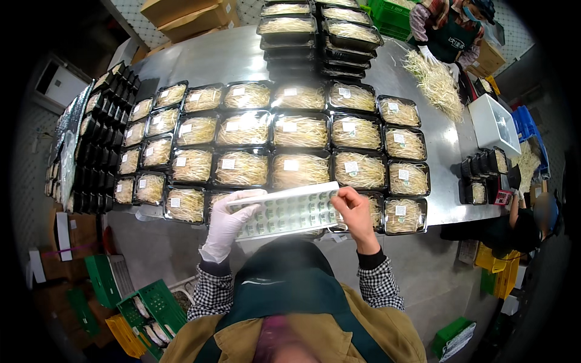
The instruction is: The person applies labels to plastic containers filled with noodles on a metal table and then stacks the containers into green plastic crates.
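Note:
My left hand (227, 222), in a white glove, holds the left end of a stack of white sheets with rows of small green-and-white stickers (286, 212). My bare right hand (356, 215) pinches at the right edge of the top sheet, thumb against forefinger; whether a sticker is lifted there is too small to tell. Just beyond the sheets, black plastic trays of bean sprouts (301, 170) lie in rows under clear film. The trays in view around my hands bear a white label, and those in the right column also show a green sticker (403, 184). The sheets partly cover the nearest row.
Stacked trays (290, 27) stand at the steel table's (213, 50) far side, more (102, 149) at its left end. At far right a person in white gloves (429, 54) handles loose sprouts (435, 86). A white foam box (492, 122) and another person (513, 227) are at right; green crates (150, 313) stand behind left.

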The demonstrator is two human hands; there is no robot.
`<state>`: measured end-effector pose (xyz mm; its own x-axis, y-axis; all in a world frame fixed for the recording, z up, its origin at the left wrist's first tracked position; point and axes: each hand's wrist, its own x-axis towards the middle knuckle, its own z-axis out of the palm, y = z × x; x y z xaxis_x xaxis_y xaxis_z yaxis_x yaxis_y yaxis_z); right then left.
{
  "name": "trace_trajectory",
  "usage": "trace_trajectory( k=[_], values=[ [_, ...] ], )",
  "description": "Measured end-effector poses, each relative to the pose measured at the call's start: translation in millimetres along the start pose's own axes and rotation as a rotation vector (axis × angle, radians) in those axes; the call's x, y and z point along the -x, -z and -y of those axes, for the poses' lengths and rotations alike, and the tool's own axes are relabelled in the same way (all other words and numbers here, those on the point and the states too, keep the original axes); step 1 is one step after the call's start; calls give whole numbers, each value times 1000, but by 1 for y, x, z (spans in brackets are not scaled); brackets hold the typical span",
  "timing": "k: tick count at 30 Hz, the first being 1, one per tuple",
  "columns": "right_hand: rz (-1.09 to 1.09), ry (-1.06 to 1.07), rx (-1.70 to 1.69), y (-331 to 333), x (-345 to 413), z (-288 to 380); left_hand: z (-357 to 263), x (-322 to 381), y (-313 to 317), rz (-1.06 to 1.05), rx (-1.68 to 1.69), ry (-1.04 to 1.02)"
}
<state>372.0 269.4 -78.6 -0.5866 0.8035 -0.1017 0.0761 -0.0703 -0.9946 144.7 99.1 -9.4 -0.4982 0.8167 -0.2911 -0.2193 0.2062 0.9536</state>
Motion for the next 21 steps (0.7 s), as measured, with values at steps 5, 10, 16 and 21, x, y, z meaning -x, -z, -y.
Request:
trace_trajectory(
  k=[5, 10, 16, 21],
  values=[
    [-145, 173, -131, -34, 13, 10, -5, 6, 14, -74, -25, -61],
    [-154, 30, -360, -69, 40, 16, 14, 18, 56, -104, -81, -165],
    [-58, 125, -122, -88, 40, 19, 6, 38, 87, -97, -330, -444],
    [190, 725, 854, -89, 44, 82, 1, 44, 100, -42, -378, -392]
  ],
)
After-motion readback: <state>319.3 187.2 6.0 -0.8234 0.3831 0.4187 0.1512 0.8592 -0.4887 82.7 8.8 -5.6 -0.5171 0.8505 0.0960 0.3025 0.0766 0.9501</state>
